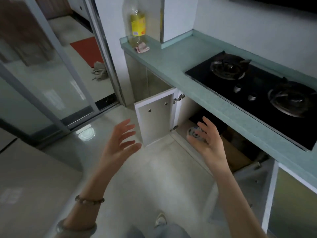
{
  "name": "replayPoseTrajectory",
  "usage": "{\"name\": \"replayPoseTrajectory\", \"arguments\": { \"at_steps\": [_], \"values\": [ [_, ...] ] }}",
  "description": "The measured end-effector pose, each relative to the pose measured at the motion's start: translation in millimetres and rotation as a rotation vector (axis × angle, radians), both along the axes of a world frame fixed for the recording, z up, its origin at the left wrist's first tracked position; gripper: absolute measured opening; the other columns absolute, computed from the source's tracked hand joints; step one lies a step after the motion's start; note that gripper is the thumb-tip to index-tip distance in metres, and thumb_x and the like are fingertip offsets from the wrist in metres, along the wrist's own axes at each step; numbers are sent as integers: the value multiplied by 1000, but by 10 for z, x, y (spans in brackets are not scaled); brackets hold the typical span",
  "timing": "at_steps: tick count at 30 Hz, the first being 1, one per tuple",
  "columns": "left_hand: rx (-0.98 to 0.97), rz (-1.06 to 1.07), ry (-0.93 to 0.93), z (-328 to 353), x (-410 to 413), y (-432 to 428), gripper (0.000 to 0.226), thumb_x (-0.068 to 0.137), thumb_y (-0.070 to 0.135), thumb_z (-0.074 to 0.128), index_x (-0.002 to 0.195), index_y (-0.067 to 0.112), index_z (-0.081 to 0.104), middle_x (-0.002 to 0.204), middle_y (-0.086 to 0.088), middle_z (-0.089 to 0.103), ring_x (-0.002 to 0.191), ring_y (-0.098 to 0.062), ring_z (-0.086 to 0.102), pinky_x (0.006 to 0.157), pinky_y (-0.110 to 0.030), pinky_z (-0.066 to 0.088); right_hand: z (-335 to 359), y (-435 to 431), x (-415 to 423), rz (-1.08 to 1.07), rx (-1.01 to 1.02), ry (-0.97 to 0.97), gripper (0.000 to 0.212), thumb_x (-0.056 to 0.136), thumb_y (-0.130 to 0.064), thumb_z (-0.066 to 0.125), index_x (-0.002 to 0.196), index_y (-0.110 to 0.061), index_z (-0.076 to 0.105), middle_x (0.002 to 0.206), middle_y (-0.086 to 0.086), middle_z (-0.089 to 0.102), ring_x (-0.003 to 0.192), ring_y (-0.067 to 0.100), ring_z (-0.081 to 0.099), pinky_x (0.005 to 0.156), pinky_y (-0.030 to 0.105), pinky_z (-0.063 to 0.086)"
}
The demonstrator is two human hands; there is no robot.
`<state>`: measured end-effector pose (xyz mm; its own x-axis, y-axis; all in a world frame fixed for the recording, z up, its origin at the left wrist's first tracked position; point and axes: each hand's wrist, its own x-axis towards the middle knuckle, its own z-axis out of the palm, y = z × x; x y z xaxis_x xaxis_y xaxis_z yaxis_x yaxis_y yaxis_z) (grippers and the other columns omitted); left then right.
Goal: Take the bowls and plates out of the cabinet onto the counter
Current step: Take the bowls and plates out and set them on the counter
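Hands are both open wide and hold nothing. Right hand [208, 143] is nearer the bowl [194, 133], which sits at its ten o'clock inside the cabinet [193, 109]. Left hand [120, 141] is farther.

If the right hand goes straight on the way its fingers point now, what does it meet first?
Probably the blue-patterned dish inside the open cabinet: the right hand points into it, open. Depth is unclear.
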<state>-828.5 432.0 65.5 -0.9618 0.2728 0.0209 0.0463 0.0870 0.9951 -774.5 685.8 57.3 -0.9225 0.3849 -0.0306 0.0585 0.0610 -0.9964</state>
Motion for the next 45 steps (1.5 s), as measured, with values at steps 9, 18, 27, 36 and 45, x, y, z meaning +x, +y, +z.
{"name": "replayPoseTrajectory", "arguments": {
  "at_steps": [9,18,27,36,45],
  "values": [
    [27,-224,-73,-250,-998,371,67,79,-13,66,133,21,46,128,-1,57,113,-9,59,85,-19,52,-137,143,-159,-320,23,-57,73,79,-5,73,141,-22,38,134,0,50,105,-6,57,74,5,47],
    [-80,-603,-95,-461,-2045,373,71,67,17,73,130,36,46,133,12,53,118,-4,55,90,-26,49,-220,-326,-568,-658,22,-82,73,80,-11,74,141,-29,37,132,-4,51,114,4,54,71,7,49],
    [-111,-782,-131,-663,-2528,707,70,76,-4,73,130,32,45,130,10,53,115,-9,57,87,-19,50,-364,-533,-863,-838,-12,-114,72,78,-10,75,138,-28,40,130,-6,52,116,13,56,73,10,50],
    [-130,-730,-185,-947,-2604,1207,69,78,-5,71,133,24,44,132,2,53,114,-10,57,89,-23,50,-756,-157,-948,-844,-55,-168,72,79,-9,75,141,-23,40,131,-2,51,114,16,55,70,6,47],
    [-171,-681,-273,-1443,-2669,1537,65,79,-9,68,132,21,44,130,-1,53,114,-11,55,86,-19,48,-1243,260,-1093,-811,-105,-219,65,80,-7,73,129,-35,41,129,-2,50,112,18,55,72,9,50]
  ]
}}
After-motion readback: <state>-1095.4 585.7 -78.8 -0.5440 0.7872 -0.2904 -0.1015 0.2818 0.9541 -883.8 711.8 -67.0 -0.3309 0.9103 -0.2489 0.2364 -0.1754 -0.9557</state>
